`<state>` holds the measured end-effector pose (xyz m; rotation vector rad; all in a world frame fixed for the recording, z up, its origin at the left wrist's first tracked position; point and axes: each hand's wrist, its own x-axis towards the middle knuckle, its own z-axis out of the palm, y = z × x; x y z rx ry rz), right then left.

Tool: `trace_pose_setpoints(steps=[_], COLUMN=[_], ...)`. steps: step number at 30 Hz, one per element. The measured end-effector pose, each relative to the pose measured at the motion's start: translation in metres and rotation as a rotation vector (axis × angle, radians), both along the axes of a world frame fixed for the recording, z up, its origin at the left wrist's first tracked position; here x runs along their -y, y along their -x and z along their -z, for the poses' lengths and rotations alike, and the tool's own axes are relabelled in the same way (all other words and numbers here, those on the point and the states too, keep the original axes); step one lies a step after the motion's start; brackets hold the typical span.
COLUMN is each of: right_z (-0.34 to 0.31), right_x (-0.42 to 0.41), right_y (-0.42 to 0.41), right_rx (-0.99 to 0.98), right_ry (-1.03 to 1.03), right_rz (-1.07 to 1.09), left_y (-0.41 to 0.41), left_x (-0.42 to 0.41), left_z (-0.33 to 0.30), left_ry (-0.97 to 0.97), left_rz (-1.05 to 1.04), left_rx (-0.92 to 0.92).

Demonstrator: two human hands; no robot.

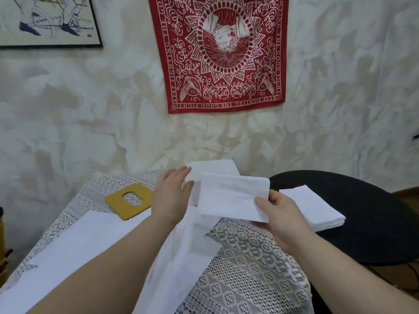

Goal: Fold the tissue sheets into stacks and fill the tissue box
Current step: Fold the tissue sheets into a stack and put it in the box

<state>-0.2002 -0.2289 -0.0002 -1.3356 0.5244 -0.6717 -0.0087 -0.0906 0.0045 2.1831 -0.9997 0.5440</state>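
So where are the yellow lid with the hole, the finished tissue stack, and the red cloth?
Yellow lid [120, 203]: head view, its left part beside the hole.
Finished tissue stack [313, 205]: head view, top sheet.
Red cloth [223, 53]: head view, central emblem.

The left hand [171, 196] hides the left end of the folded tissue [233, 196]; its fingertips lie behind the paper. The right hand [282, 219] covers the tissue's near right corner. Loose sheets [90, 241] run off the near left edge. The far picture [45, 19] is cut off at top left
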Motion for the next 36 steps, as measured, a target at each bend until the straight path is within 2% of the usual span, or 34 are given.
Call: trace_pose_setpoints(steps=[4,6,9,15,20,24,28,36], right_z=[0.01,0.016,0.025,0.034,0.029,0.018,0.006,0.004], right_x=[0.022,0.029,0.033,0.027,0.026,0.029,0.039,0.038], right_y=[-0.015,-0.021,-0.027,-0.032,-0.04,-0.058,-0.08,-0.113], right_rx=[-0.029,-0.045,-0.055,-0.035,-0.004,-0.018,-0.078,-0.186], right_ry=[-0.014,-0.007,0.011,0.021,0.057,0.126,0.189,0.219], right_rz=[0.082,0.085,0.087,0.078,0.081,0.097,0.161,0.067], left_y=[-0.046,-0.059,-0.065,-0.041,-0.023,-0.023,-0.02,-0.018], left_x=[0.026,0.032,0.033,0.021,0.015,0.016,0.015,0.013], left_z=[0.03,0.045,0.054,0.069,0.089,0.09,0.092,0.092], left_ry=[-0.3,-0.384,-0.272,-0.019,0.038,0.07,0.079,0.186], left_rz=[-0.061,-0.06,-0.022,0.013,-0.003,0.014,0.052,0.125], left_rx=[0.106,0.107,0.131,0.326,0.268,0.325,0.188,0.042])
